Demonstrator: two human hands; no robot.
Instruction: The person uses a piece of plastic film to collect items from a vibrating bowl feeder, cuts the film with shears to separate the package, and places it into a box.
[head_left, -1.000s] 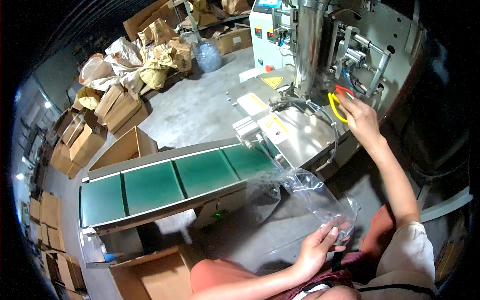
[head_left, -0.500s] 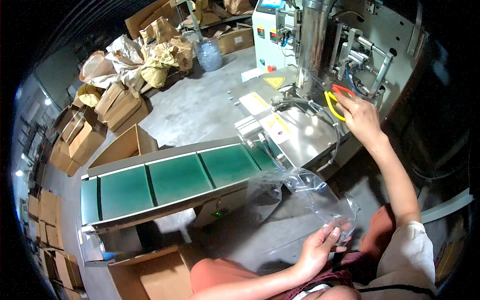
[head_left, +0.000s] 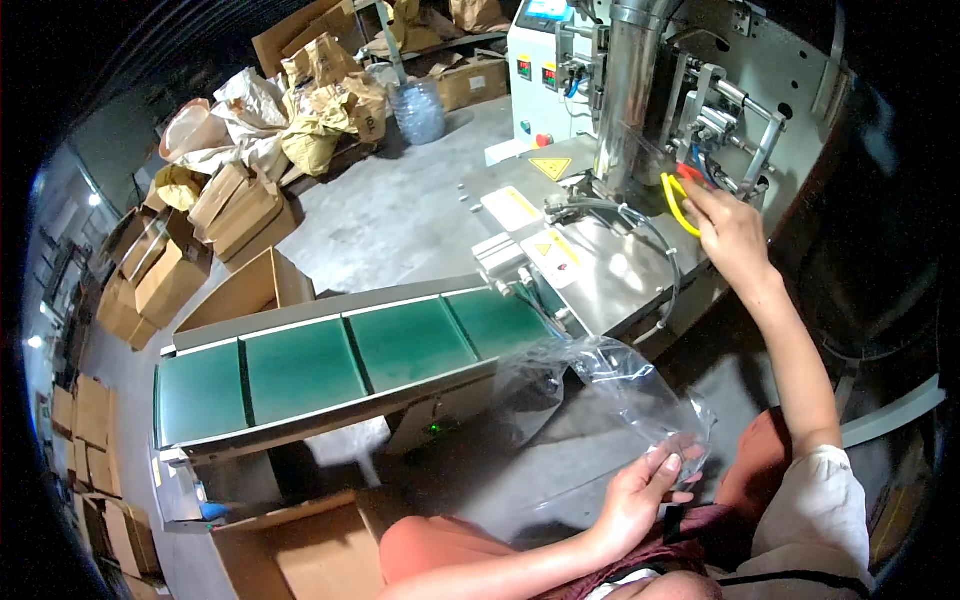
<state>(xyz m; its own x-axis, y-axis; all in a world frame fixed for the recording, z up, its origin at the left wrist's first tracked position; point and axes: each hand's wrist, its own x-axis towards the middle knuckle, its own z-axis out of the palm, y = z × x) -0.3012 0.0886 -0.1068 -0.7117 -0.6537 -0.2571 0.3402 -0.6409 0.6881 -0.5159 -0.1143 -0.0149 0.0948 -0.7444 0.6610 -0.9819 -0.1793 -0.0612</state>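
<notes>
My right hand (head_left: 738, 232) reaches to the steel tube and is closed around a tool with a yellow curved handle (head_left: 677, 205) and a red one, which look like scissor handles. The tool's tip is lost against the metal parts. Low in front of me, my left hand (head_left: 642, 492) pinches the near end of a clear plastic film (head_left: 630, 385). From there the crumpled film stretches up to the edge of the machine's steel table (head_left: 615, 265), beside the end of the green conveyor belt (head_left: 300, 372).
The upright steel tube (head_left: 628, 100) rises behind the table, next to a control cabinet (head_left: 545, 85). An open cardboard box (head_left: 300, 550) stands below the conveyor, at my knee. Farther off are stacked cartons (head_left: 235, 210), heaped sacks (head_left: 315, 110) and a blue plastic bin (head_left: 418, 112).
My right hand and the tool have shifted slightly right and the handles sit closer together. The conveyor's dark crossbars stand at different places. My left hand stays put on the film.
</notes>
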